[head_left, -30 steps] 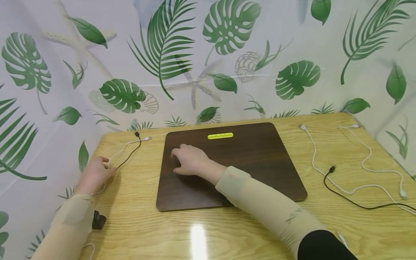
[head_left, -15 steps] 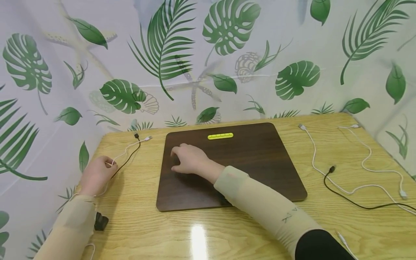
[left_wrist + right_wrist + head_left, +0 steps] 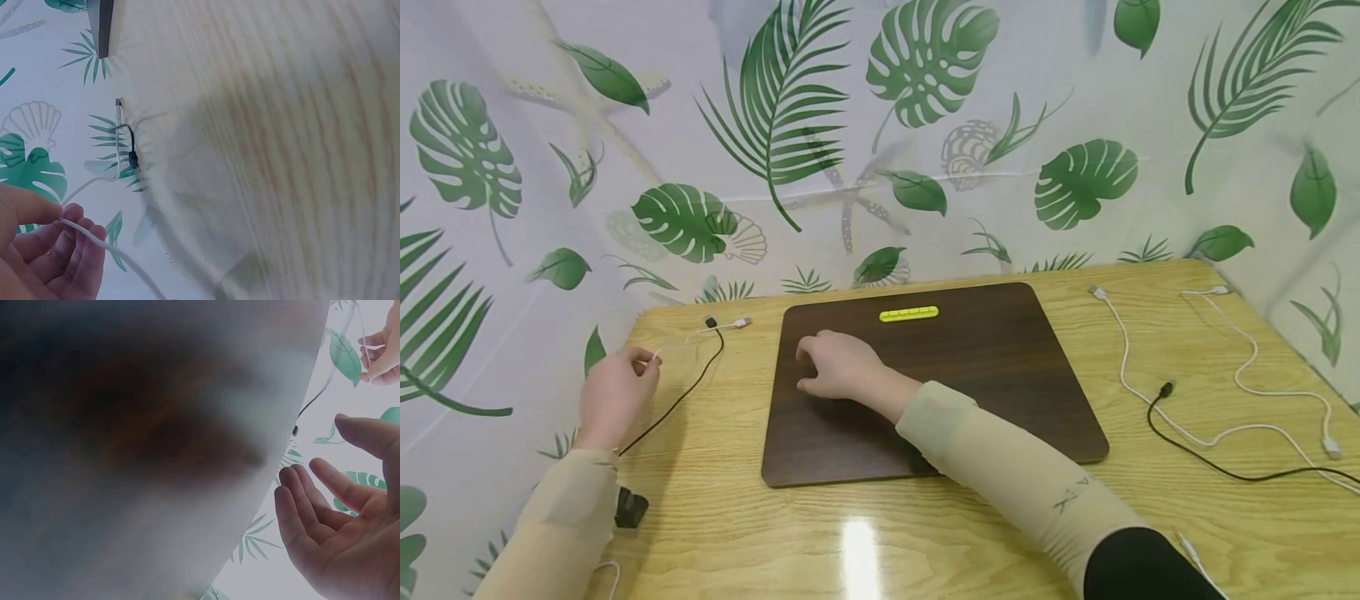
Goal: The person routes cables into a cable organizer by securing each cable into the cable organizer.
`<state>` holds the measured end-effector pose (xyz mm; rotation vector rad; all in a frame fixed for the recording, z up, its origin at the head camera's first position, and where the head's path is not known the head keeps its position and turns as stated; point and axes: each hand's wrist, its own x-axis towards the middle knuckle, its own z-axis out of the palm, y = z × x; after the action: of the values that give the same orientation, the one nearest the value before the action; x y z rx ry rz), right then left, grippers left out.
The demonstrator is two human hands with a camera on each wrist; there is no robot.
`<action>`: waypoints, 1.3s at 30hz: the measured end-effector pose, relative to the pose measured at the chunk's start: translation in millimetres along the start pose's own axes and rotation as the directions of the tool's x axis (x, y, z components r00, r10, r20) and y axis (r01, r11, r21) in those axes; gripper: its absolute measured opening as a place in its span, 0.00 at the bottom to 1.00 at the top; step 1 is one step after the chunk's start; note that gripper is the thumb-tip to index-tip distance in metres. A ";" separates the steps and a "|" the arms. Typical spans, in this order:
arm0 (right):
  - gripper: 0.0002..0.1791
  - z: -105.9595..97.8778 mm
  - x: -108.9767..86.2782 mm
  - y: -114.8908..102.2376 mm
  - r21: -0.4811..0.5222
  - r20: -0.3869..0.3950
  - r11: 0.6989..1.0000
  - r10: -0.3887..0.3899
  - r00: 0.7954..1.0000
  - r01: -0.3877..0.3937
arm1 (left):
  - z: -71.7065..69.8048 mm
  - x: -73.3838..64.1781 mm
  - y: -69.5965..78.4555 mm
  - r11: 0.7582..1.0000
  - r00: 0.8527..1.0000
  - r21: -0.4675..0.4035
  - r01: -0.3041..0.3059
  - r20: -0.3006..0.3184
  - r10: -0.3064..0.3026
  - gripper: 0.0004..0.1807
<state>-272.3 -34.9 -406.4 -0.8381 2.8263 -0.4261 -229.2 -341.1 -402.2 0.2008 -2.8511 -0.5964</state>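
My left hand [image 3: 617,392], at the left side of the table, pinches a white USB cable [image 3: 131,265] between thumb and index finger. The cable is lifted there, and its plug [image 3: 742,322] lies near the table's back edge. A black cable [image 3: 688,390] runs along the tabletop beside this hand, crossing near the white one's plug. Above the left part of a dark brown board [image 3: 1000,375], my right hand [image 3: 842,365] hangs with loosely bent fingers and nothing in them, as the right wrist view shows. A yellow slotted strip [image 3: 908,314] lies near the board's back edge.
White cables [image 3: 1125,342] and another black cable [image 3: 1206,454] lie on the right of the wooden table [image 3: 715,542]. A small black block [image 3: 631,508] sits by the left sleeve. A leaf-patterned sheet [image 3: 820,100] backs the table.
My left hand has closed its fingertips on the white cable and raised it, moving slightly back from the black cable. The right hand has stayed nearly still over the board.
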 end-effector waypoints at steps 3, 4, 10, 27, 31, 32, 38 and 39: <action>0.24 -1.4 0.0 -0.6 0.000 -0.004 1.000 0.000 1.000 0.000 | -3.6 1.2 2.3 1.000 0.997 -0.011 -0.016 -0.077 0.015 0.17; 0.23 -1.8 0.0 -0.8 0.000 -0.004 1.000 -0.001 1.000 0.001 | -4.8 1.6 3.0 1.000 0.995 -0.015 -0.019 -0.101 0.018 0.16; 0.23 -2.8 -0.4 -0.5 0.009 0.001 1.000 0.003 1.000 -0.003 | -12.4 4.3 5.9 0.998 0.975 -0.050 -0.035 -0.219 0.023 0.15; 0.22 -5.5 -3.5 1.7 0.026 -0.014 1.000 0.003 1.000 -0.003 | -37.1 10.3 29.2 0.992 0.929 -0.066 -0.108 -0.363 0.077 0.15; 0.21 -6.1 -3.3 2.0 0.042 -0.035 0.999 -0.004 0.999 0.006 | -42.5 9.7 40.7 0.990 0.925 -0.062 -0.129 -0.366 0.098 0.15; 0.21 -6.2 -3.2 2.2 0.047 -0.042 0.999 -0.007 0.999 0.009 | -43.6 9.3 44.3 0.989 0.925 -0.062 -0.134 -0.365 0.103 0.15; 0.18 -8.8 -2.5 2.5 0.095 -0.082 0.995 -0.003 0.997 0.011 | -46.0 6.2 68.0 0.979 0.921 -0.072 -0.191 -0.357 0.154 0.14; 0.18 -9.8 -2.5 2.4 0.108 -0.085 0.994 0.002 0.996 0.007 | -45.6 5.7 71.8 0.976 0.919 -0.073 -0.207 -0.358 0.168 0.13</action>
<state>-273.7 -29.4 -397.6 -0.8208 2.8493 -0.6235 -229.9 -294.2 -331.0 0.0103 -2.4505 -0.6064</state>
